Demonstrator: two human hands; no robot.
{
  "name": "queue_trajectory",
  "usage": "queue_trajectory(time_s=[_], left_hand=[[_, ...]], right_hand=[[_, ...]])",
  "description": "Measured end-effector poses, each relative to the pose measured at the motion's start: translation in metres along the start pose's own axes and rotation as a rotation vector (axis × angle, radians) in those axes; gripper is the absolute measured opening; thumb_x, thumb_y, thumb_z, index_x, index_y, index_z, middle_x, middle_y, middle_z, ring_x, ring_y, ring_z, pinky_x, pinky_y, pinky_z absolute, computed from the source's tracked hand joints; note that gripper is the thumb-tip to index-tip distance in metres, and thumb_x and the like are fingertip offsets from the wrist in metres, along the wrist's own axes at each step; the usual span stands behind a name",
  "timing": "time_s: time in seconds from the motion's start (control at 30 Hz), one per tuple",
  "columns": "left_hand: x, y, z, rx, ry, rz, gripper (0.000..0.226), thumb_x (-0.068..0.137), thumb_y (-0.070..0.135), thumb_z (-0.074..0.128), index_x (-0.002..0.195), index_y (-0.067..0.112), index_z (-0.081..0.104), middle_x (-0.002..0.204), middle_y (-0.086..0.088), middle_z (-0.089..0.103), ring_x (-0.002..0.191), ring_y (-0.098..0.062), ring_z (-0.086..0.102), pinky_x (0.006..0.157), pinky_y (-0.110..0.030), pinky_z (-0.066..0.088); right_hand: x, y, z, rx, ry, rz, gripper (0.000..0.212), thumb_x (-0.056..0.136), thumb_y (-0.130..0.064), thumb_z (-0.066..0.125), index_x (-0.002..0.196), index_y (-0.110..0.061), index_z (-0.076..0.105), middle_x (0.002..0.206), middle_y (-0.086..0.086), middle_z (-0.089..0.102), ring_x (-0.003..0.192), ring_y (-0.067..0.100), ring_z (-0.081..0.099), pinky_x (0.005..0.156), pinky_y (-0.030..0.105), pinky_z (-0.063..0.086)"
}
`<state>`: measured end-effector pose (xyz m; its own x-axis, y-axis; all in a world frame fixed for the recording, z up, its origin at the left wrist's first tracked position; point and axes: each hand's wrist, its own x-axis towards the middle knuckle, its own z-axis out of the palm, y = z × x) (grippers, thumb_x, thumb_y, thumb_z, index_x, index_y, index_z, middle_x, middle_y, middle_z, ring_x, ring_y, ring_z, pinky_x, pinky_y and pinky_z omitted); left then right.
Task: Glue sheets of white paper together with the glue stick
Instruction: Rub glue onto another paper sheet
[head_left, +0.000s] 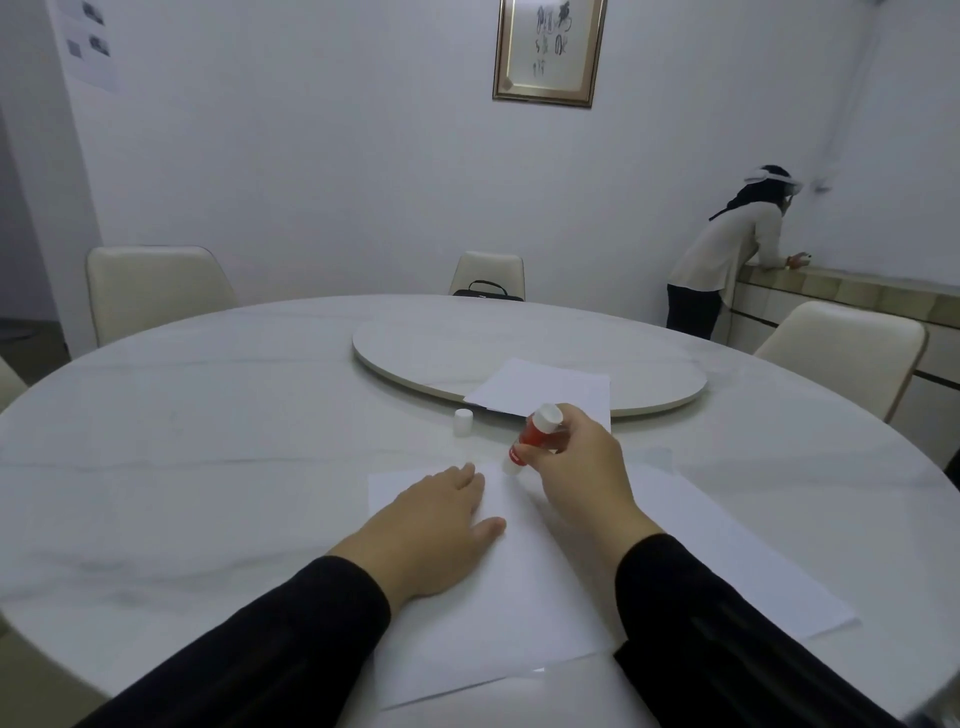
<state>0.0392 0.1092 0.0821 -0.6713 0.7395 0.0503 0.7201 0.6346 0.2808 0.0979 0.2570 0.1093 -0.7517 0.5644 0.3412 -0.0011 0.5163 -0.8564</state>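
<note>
1. Left hand (441, 530) lies flat, fingers straight, pressing the near sheet (519, 597) onto the table (208, 441). Grip: none, an open palm used as a weight.
2. Right hand (576, 467) pinches the glue stick (535, 439) around its red barrel. The stick is tilted, with the white base up toward 1 o'clock and the working end down toward 7 o'clock, at the far edge of the near sheet, just past the left fingertips. Whether the glue touches the paper cannot be told.
3. Cap (463, 421) stands upright on the table at 11 o'clock from the stick, near but apart.
4. Second sheet (540, 389) lies at 12 o'clock, partly on the turntable (441, 348), partly overhanging its rim.
5. A further sheet (727, 545) appears to lie under the near one, showing at 3 o'clock.
6. Judgement: step in hand is spreading glue along the far edge.
7. To do it well: keep the left palm firm so the sheet does not drag; stroke away from the holding hand with light, even pressure; cover the edge strip right to the corners.
8. Risk: thin paper may wrinkle or tear if the stick is pushed toward the pinned area.
</note>
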Motion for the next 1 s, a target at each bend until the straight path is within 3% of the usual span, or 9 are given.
queue_trajectory(time_s=[0.1,0.2,0.4,0.5,0.8,1.0], left_hand=[[0.0,0.002,-0.001,0.027,-0.036,0.036,0.06,0.099,0.043,0.024,0.151,0.022,0.005,0.16,0.007,-0.005,0.146,-0.009,-0.002,0.115,-0.027,0.0],[0.001,0.004,-0.001,0.051,-0.054,0.042,0.059,0.099,0.042,0.022,0.151,0.021,0.004,0.16,0.007,-0.005,0.145,-0.007,-0.006,0.117,-0.027,-0.002],[-0.002,0.005,-0.002,0.058,-0.063,0.032,0.06,0.098,0.044,0.022,0.151,0.022,0.003,0.16,0.008,-0.004,0.145,-0.007,-0.005,0.114,-0.025,-0.004],[-0.001,0.005,-0.002,0.061,-0.068,0.03,0.06,0.098,0.044,0.022,0.151,0.022,0.003,0.16,0.008,-0.004,0.145,-0.008,-0.004,0.114,-0.025,-0.004],[0.002,0.002,0.0,0.062,-0.073,0.031,0.061,0.098,0.046,0.022,0.151,0.022,0.003,0.16,0.008,-0.004,0.145,-0.007,-0.004,0.114,-0.025,-0.004],[0.004,0.0,-0.002,0.074,-0.09,0.031,0.061,0.098,0.045,0.023,0.151,0.022,0.003,0.16,0.007,-0.004,0.145,-0.007,-0.004,0.114,-0.026,-0.003]], right_hand=[[0.006,0.006,0.003,-0.096,-0.038,-0.008,0.019,0.078,-0.006,0.062,0.078,-0.025,0.058,0.077,-0.012,0.068,0.083,0.006,0.062,0.07,0.023,0.047],[0.009,0.01,0.003,-0.135,-0.073,-0.06,0.021,0.078,-0.007,0.061,0.079,-0.028,0.057,0.076,-0.015,0.068,0.083,0.0,0.06,0.07,0.021,0.045],[0.007,0.009,0.003,-0.079,0.012,-0.161,0.018,0.08,-0.013,0.062,0.078,-0.029,0.055,0.082,-0.012,0.067,0.087,0.01,0.061,0.076,0.033,0.05],[0.009,0.006,0.001,-0.029,0.095,-0.217,0.02,0.082,-0.011,0.062,0.078,-0.029,0.054,0.078,-0.014,0.068,0.085,0.005,0.062,0.077,0.028,0.049],[0.009,0.002,0.0,-0.351,-0.208,-0.164,0.017,0.083,-0.014,0.06,0.087,-0.03,0.053,0.095,-0.008,0.065,0.104,0.023,0.054,0.089,0.039,0.046],[-0.014,-0.005,-0.028,-0.352,-0.301,-0.208,0.012,0.083,-0.019,0.065,0.088,-0.026,0.056,0.095,-0.012,0.064,0.099,0.01,0.057,0.087,0.03,0.045]])
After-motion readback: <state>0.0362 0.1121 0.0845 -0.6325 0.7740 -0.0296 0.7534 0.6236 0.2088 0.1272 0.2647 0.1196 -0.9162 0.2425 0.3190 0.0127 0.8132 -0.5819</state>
